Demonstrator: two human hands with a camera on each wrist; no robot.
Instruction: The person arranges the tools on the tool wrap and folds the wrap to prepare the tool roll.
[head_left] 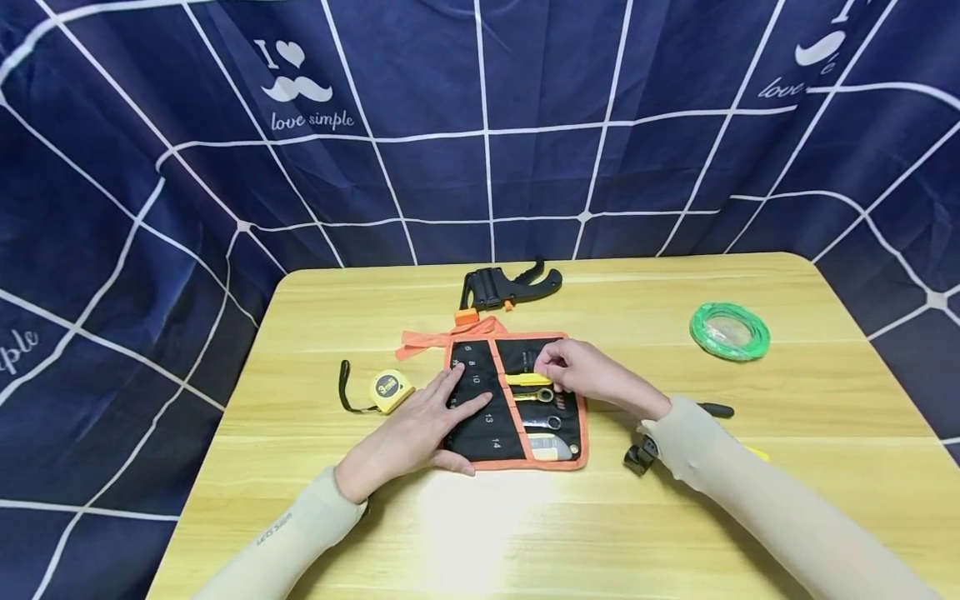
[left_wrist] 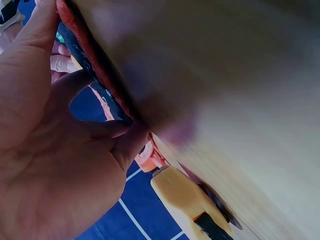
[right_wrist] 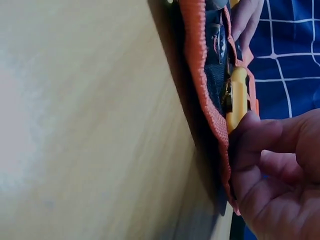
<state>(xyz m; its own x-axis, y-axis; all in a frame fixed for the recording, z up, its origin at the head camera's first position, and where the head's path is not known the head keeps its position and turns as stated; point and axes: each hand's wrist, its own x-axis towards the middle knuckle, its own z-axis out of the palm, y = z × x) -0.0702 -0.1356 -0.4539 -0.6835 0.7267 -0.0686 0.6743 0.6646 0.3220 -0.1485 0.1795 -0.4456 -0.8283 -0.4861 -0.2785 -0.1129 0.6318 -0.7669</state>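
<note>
A black tool roll (head_left: 472, 425) with orange edging lies unfolded on the table. My left hand (head_left: 420, 425) rests on its numbered left panel with fingers spread. My right hand (head_left: 581, 369) pinches the end of a yellow pen-shaped tool (head_left: 527, 379), which lies across the right panel with its other end at the orange pocket edge. In the right wrist view, a metal clip shows along the yellow tool (right_wrist: 237, 95). Below it, two wrenches (head_left: 542, 422) and a grey-and-yellow flat-handled tool (head_left: 549, 447) sit in the pockets, their ends sticking out.
A yellow tape measure (head_left: 390, 390) with a black strap lies left of the roll. Behind the roll is a black bar clamp (head_left: 517, 286) with orange pads. A green coil (head_left: 730, 331) lies at the right. A black handle (head_left: 716, 410) pokes out beyond the right sleeve.
</note>
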